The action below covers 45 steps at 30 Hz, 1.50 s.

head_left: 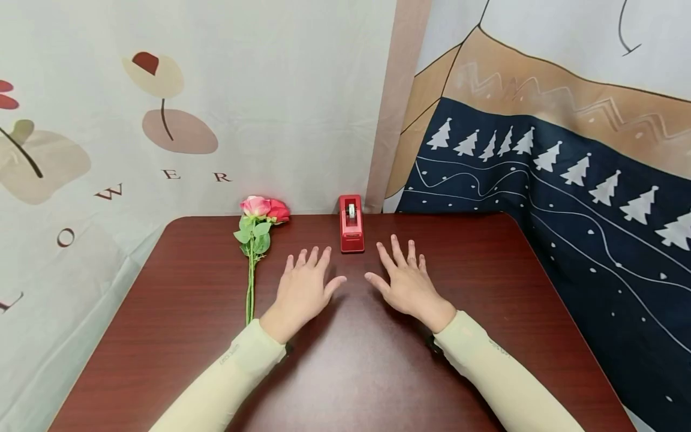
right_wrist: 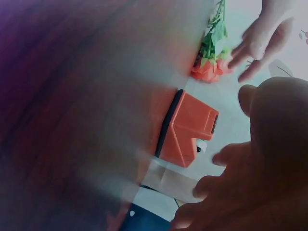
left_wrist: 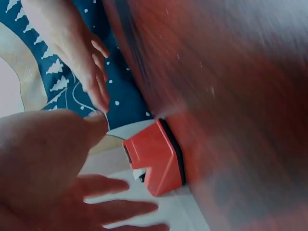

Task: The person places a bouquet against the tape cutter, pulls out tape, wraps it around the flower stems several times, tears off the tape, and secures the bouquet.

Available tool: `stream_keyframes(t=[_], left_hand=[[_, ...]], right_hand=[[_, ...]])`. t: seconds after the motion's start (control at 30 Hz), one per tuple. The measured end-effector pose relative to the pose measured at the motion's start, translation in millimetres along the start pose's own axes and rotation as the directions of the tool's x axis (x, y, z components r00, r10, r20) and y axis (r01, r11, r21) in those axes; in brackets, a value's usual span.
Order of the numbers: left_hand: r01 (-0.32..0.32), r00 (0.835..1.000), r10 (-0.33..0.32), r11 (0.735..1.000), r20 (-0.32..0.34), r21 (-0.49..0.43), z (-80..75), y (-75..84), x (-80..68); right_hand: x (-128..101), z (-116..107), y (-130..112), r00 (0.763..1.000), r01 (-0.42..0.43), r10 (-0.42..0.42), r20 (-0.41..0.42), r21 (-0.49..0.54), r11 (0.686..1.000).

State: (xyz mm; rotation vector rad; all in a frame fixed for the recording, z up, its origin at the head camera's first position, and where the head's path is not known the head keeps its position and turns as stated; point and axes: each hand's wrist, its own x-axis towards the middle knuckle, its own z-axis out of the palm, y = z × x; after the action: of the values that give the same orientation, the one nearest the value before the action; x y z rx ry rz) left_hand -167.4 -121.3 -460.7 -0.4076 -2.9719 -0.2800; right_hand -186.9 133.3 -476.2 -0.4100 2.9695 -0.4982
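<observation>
Both hands are held palm down over the table, fingers spread and holding nothing. My left hand (head_left: pixel 303 291) is between the flowers and the tape dispenser; my right hand (head_left: pixel 408 285) is to the right of the dispenser. The red tape dispenser (head_left: pixel 352 231), with a small roll of tape in its top, stands at the table's back edge, just beyond the fingertips. Two artificial roses (head_left: pixel 261 208), one pink and one red, lie to the left with their green stems toward me; the left forearm hides the stem ends. The wrist views show the dispenser (left_wrist: pixel 156 156) from its sides.
The dark reddish-brown wooden table (head_left: pixel 378 384) has rounded back corners. Behind it hangs a pale curtain (head_left: pixel 302 120) with printed flowers and letters. On the right a cloth (head_left: pixel 567 240) printed with white trees drops along the table's side.
</observation>
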Motion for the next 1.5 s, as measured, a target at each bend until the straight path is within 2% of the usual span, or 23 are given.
stream_keyframes(t=[0.13, 0.2, 0.3, 0.43, 0.6, 0.7, 0.8, 1.0, 1.2, 1.4, 1.5], left_hand=[[-0.087, 0.989, 0.089, 0.996, -0.119, 0.019, -7.1, -12.4, 1.3], [-0.123, 0.984, 0.126, 0.992, -0.125, 0.028, -11.9, -23.3, 1.9], [-0.190, 0.977, 0.196, 0.979, -0.079, 0.077, -19.9, -47.0, 4.4], [-0.279, 0.960, 0.280, 0.953, 0.002, 0.117, -30.6, -88.7, 10.6], [-0.298, 0.954, 0.291, 0.947, 0.072, 0.117, -42.0, -140.4, 18.4], [-0.323, 0.946, 0.316, 0.939, 0.073, 0.116, -43.8, -164.6, 22.3], [-0.374, 0.928, 0.371, 0.921, 0.043, 0.110, -42.2, -181.0, 24.0], [-0.489, 0.871, 0.491, 0.868, -0.007, 0.084, -32.1, -198.0, 21.6], [-0.519, 0.855, 0.516, 0.849, 0.057, 0.098, -25.4, -204.1, 20.8], [-0.594, 0.805, 0.587, 0.796, 0.091, 0.118, -22.4, -210.3, 20.9], [-0.611, 0.791, 0.606, 0.784, 0.082, 0.110, -19.8, -213.6, 20.3]], right_hand=[[-1.3, -2.3, 1.8, 0.997, 0.039, -0.038, -0.074, 0.015, 0.999], [-2.2, -3.2, 2.8, 0.992, 0.060, -0.056, -0.116, 0.029, 0.998], [-3.8, -4.1, 5.5, 0.984, 0.078, -0.071, -0.163, 0.038, 0.996], [-6.4, -5.2, 9.6, 0.981, 0.063, -0.054, -0.184, 0.043, 0.997], [-7.0, -6.0, 11.4, 0.986, 0.060, -0.049, -0.161, 0.064, 0.996], [-5.9, -6.8, 11.4, 0.988, 0.062, -0.051, -0.147, 0.072, 0.995], [-4.6, -8.1, 11.8, 0.989, 0.056, -0.046, -0.143, 0.070, 0.996], [-4.9, -9.3, 10.4, 0.986, 0.078, -0.069, -0.153, 0.054, 0.996], [-5.4, -10.2, 6.6, 0.986, 0.089, -0.082, -0.145, 0.044, 0.995], [-5.9, -9.7, 5.7, 0.990, 0.078, -0.072, -0.121, 0.047, 0.996], [-6.7, -9.5, 5.2, 0.992, 0.079, -0.072, -0.108, 0.060, 0.995]])
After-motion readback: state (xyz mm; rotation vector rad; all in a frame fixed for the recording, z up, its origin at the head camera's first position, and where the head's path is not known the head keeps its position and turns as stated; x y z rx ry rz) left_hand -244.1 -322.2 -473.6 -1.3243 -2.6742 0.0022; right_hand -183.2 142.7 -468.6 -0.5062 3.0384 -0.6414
